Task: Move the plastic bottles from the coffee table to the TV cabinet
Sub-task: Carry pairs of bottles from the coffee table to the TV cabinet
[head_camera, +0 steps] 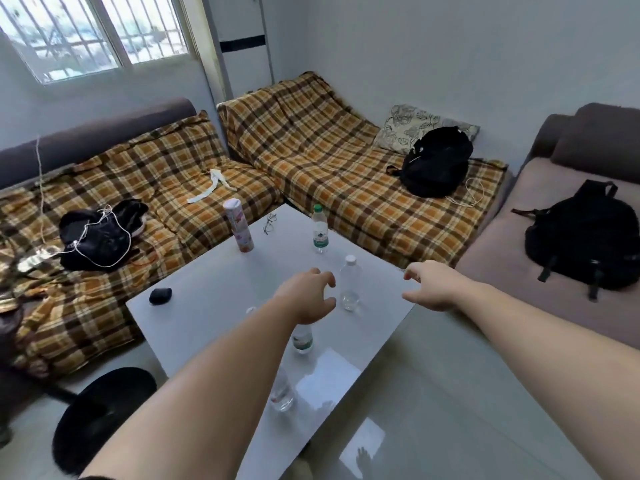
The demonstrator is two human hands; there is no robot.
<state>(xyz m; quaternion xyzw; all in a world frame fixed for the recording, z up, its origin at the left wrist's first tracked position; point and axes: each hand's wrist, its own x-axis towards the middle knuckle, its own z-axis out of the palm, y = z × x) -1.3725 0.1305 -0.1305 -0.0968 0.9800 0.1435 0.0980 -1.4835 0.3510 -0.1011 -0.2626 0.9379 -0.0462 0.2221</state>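
Several clear plastic bottles stand on the white coffee table (214, 306). A white-capped bottle (349, 284) stands between my hands. A green-labelled bottle (320, 230) is farther back. Another labelled bottle (302, 339) sits partly hidden under my left forearm, and a clear bottle (282, 393) stands near the front edge. My left hand (308, 296) hovers just left of the white-capped bottle, fingers spread, holding nothing. My right hand (427, 285) is open to its right, over the table's edge. The TV cabinet is out of view.
A pink snack tube (239, 225), glasses (269, 223) and a small black case (160, 295) also sit on the table. Plaid-covered sofas with black bags surround it at the back and left. A black round stool (100, 417) stands at the front left.
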